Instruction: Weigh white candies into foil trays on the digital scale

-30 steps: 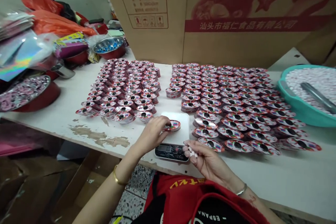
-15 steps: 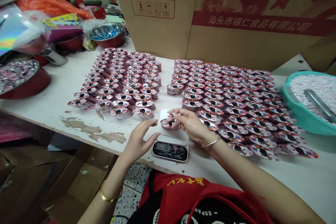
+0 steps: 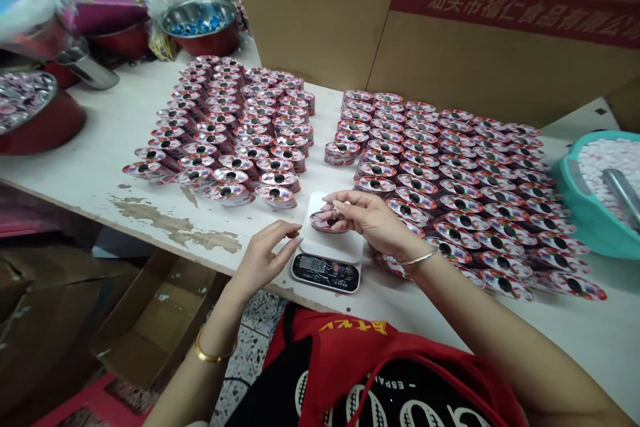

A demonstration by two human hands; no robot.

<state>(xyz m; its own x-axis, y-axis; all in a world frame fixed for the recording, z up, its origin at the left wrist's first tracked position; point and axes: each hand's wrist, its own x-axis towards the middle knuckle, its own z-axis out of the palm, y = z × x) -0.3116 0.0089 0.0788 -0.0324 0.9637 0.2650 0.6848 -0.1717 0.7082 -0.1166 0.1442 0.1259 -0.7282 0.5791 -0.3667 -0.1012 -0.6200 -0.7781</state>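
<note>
A small white kitchen scale (image 3: 330,250) with a dark display stands at the table's near edge. One round red foil-topped cup (image 3: 324,221) lies on its platform. My right hand (image 3: 367,220) hovers over that cup, fingers pinched together at its top hole; earlier it held small white pellets, which I cannot make out now. My left hand (image 3: 265,257) rests just left of the scale, fingers loosely stretched, holding nothing. Many identical cups (image 3: 235,140) lie in rows left of the scale. A second group of cups (image 3: 450,180) fills the right.
A teal basin (image 3: 587,213) of white pellets with a metal scoop (image 3: 623,193) sits far right. Large cardboard boxes (image 3: 450,27) wall off the back. Red bowls (image 3: 35,120), a steel bowl (image 3: 203,17) and plastic bags crowd the far left. The table's (image 3: 90,167) paint is chipped.
My left hand let go of the cup on the scale and drew back to the left. My right hand moved from the near edge over the cup. The camera tilted down.
</note>
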